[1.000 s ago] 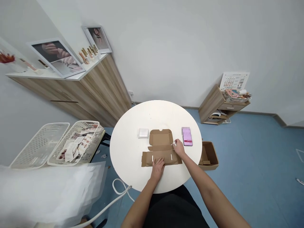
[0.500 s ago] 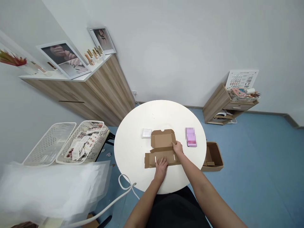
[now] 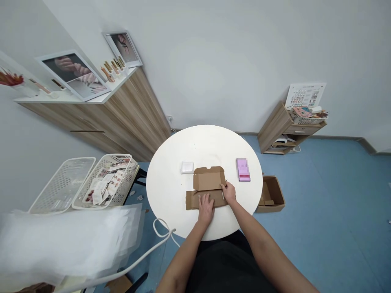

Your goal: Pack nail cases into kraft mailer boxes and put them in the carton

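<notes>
A flat brown cardboard box blank [image 3: 208, 180] lies unfolded on the round white table [image 3: 171, 191]. My left hand [image 3: 206, 208] presses flat on its near panel, fingers stretched out. At the right edge of that panel my right hand [image 3: 229, 191] pinches a side flap and folds it inward. A small white packet [image 3: 187, 167] lies left of the cardboard. A pink packet [image 3: 242, 170] lies to its right.
Two white mesh baskets [image 3: 79, 185] stand at the left, one holding several cards. An open cardboard box [image 3: 270, 194] sits on the blue floor right of the table. A wooden cabinet [image 3: 122, 110] and a small shelf unit [image 3: 285, 128] line the wall. Clear plastic sheeting [image 3: 61, 240] lies lower left.
My right hand has moved inward along the right edge of the cardboard, folding the flap. The near panel now looks narrower. My left hand stays pressed on it.
</notes>
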The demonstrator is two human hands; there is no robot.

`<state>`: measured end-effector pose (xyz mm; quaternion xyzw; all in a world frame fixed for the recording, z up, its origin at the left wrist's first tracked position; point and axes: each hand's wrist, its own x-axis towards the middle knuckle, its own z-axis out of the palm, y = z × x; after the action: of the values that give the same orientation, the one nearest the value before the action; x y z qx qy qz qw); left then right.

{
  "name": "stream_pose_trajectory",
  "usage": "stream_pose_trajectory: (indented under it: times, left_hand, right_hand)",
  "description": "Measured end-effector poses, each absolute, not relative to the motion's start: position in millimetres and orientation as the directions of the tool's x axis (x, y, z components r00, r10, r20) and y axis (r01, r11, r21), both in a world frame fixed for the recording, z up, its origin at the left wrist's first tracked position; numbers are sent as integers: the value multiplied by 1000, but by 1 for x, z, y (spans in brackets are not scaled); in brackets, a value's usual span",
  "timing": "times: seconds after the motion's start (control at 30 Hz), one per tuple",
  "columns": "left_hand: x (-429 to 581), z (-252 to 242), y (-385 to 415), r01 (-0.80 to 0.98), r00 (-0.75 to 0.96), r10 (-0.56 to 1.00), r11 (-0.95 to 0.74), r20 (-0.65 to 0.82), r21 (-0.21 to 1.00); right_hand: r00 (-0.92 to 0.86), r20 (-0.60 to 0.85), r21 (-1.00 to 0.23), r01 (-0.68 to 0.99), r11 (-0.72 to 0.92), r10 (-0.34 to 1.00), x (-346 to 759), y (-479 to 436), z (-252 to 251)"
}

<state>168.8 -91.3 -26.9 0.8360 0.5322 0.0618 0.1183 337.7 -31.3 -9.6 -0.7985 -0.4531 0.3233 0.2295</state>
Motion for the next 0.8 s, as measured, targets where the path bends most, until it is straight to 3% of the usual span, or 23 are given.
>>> stream_pose_trajectory:
  times: [0.23, 0.37, 0.57, 0.8]
  left_hand:
    - [163, -15, -47, 855, 518, 847, -507, -122, 108]
    - [164, -20, -38, 868, 496, 839, -480, -223, 128]
    - [162, -23, -39, 859, 509, 838, -479, -198, 181]
    - [162, -25, -38, 861, 502, 843, -467, -191, 201]
  right_hand:
    - [349, -294, -657, 602, -454, 890, 339, -29, -8]
    - [316, -344, -642, 607, -467, 884, 342, -25, -2]
    - [248, -321, -657, 637, -403, 914, 357, -40, 13]
    - [154, -379, -335, 896, -291, 912, 353, -47, 25]
